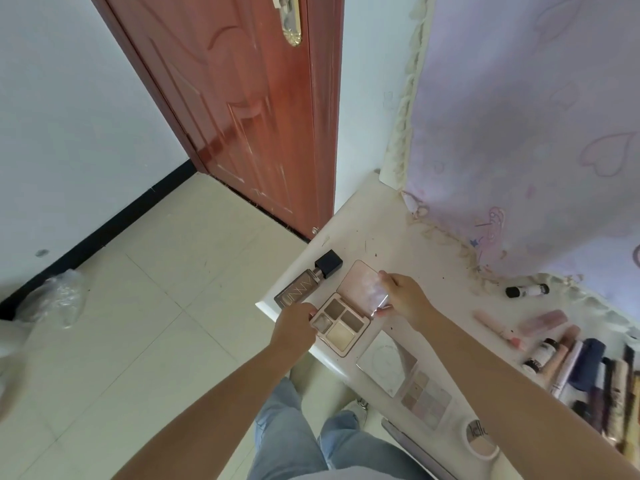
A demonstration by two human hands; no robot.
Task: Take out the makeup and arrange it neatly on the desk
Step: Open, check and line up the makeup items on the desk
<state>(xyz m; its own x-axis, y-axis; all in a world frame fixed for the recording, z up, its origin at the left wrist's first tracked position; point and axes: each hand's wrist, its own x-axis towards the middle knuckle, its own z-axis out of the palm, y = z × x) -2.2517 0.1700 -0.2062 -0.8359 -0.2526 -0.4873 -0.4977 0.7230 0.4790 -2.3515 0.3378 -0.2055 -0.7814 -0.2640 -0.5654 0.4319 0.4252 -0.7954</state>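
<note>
Two bare forearms of yours reach forward from the bottom edge toward the near-left corner of the white desk [363, 216]. At about 9 o'clock from the desk corner, crumpled clear plastic [52, 299] lies on the tiled floor by the wall. Your left hand [292, 327], knuckles up, curls its fingers onto the left edge of the open eyeshadow palette [341, 323], which lies flat at the desk's corner. Just beside the palette at 10 o'clock lies a dark-capped bottle [306, 282] on its side. Your right hand [403, 299], wrist bent leftward, pinches a clear plastic sheet [375, 292] over the palette's raised lid. At 5 o'clock from the palette sit a closed pale compact [384, 365] and a pastel palette [427, 398], touching each other. Farther right, at 3 o'clock, tubes and sticks [568, 358] lie in a loose row, near the lilac curtain [519, 133].
</note>
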